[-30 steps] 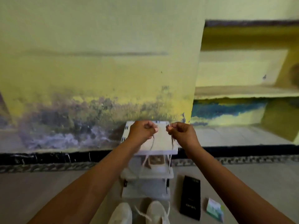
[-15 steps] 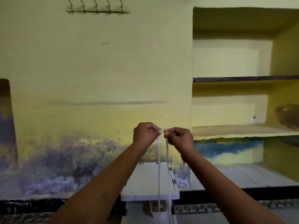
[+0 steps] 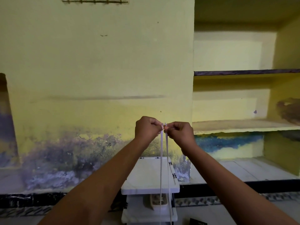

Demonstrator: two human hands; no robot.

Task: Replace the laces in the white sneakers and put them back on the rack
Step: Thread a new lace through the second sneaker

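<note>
Both hands are raised close together in front of the yellow wall point(image 3: 97, 62). The left hand point(image 3: 146, 129) and the right hand point(image 3: 180, 133) are clenched, and the fingers point(image 3: 155, 125) of each hand pinch one upper end of the white lace point(image 3: 161, 159). The two ends stand just beside each other between the hands. From there two thin strands hang straight down, near to each other, and run out of the bottom edge. It cannot be told if they join lower down.

The strands hang in front of the white rack point(image 3: 146, 176), which stands on the floor point(image 3: 227, 211) against the wall, farther than the hands. They cross its top shelf at the right side, and they also pass before a tan object point(image 3: 154, 202) on the shelf below. What this object is cannot be told. The left forearm covers the left lower corner of the rack.

A corner of a black flat thing point(image 3: 197, 222) lies on the floor to the right of the rack. At the right is a wall niche point(image 3: 243, 125) with shelves. High on the wall at the left hangs a rail of hooks point(image 3: 95, 0).
</note>
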